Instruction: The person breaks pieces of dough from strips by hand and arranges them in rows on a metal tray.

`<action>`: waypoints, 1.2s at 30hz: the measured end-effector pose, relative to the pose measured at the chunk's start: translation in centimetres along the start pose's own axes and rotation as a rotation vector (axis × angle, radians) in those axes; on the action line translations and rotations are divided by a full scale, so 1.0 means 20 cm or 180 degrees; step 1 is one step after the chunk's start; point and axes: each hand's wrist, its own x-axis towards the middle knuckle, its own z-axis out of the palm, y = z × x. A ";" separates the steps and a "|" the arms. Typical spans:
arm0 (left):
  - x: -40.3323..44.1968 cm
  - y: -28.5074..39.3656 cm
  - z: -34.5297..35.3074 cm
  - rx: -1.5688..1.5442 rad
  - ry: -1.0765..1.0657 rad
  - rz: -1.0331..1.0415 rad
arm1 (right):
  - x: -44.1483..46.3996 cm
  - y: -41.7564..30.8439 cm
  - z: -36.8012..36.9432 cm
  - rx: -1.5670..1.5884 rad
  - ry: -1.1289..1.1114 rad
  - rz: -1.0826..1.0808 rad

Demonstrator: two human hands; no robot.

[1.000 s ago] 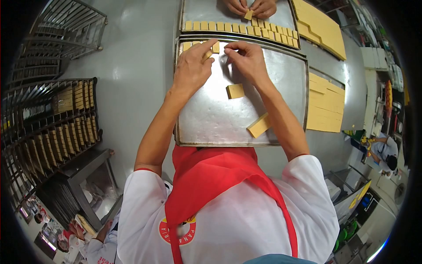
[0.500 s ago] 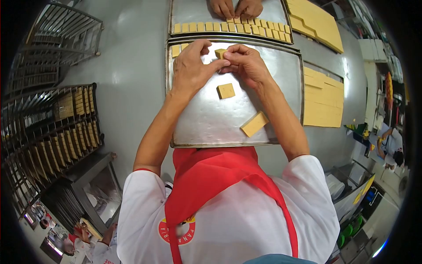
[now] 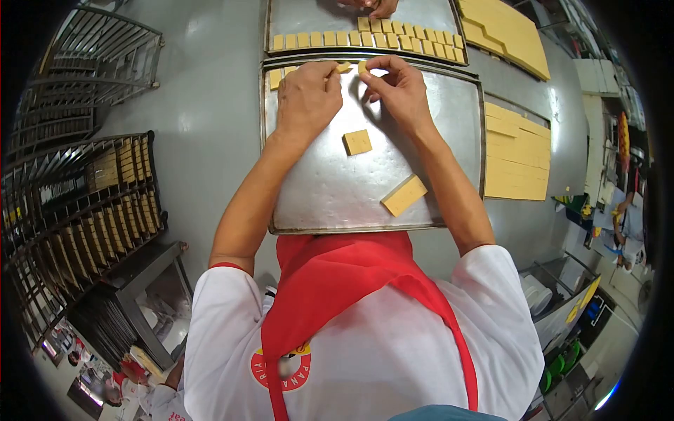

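Over the far part of a metal baking tray (image 3: 316, 189), my left hand (image 3: 309, 102) is closed on a small yellow dough piece (image 3: 343, 68). My right hand (image 3: 400, 91) pinches another dough piece (image 3: 362, 68) between thumb and fingertips, a small gap away from the first. Nearer me on the tray lie a squarish dough block (image 3: 358, 142) and a longer dough block (image 3: 404, 196), set at a slant. Beside my left hand, a few flat dough pieces (image 3: 275, 78) sit at the tray's far left corner, partly covered by the hand.
A second tray (image 3: 302, 17) adjoins the far edge, holding rows of dough pieces (image 3: 325, 39); another person's hands (image 3: 382, 7) work there. Sheets of dough (image 3: 516, 158) lie to the right. Loaded racks (image 3: 84, 224) stand at the left.
My hands have drawn apart; one dough piece was between them, and now each hand holds a piece. The other person's hands have shifted toward the upper edge of view.
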 end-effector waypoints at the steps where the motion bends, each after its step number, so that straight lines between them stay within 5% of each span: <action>1: -0.01 -0.03 0.02 0.0512 0.0400 0.0499 | -0.01 0.00 -0.01 0.0002 -0.0002 0.0001; 3: -0.04 -0.05 0.06 0.0632 0.0315 0.0618 | -0.02 0.01 -0.04 -0.1772 -0.0161 -0.0898; 7: -0.09 -0.06 0.10 0.0924 0.0030 0.0724 | -0.06 0.04 0.00 -0.2359 0.0196 -0.1632; 23: -0.06 -0.09 0.11 0.0999 0.0000 0.0567 | 0.01 0.04 0.04 -0.2412 0.0240 -0.1874; 26: -0.07 -0.08 0.09 0.0880 0.0029 0.0544 | -0.09 -0.09 -0.01 -0.2140 0.0078 -0.1265; 28: -0.08 -0.07 0.06 0.0548 0.0030 0.0354 | -0.18 -0.23 -0.08 -0.2075 -0.0982 -0.0072; 32: -0.11 -0.05 -0.03 0.0331 -0.0022 0.0218 | -0.34 -0.17 -0.11 -0.2537 -0.1609 -0.1252; 36: -0.16 0.07 -0.11 -0.0152 -0.0506 -0.0515 | -0.35 -0.09 -0.05 -0.2369 -0.1031 -0.1068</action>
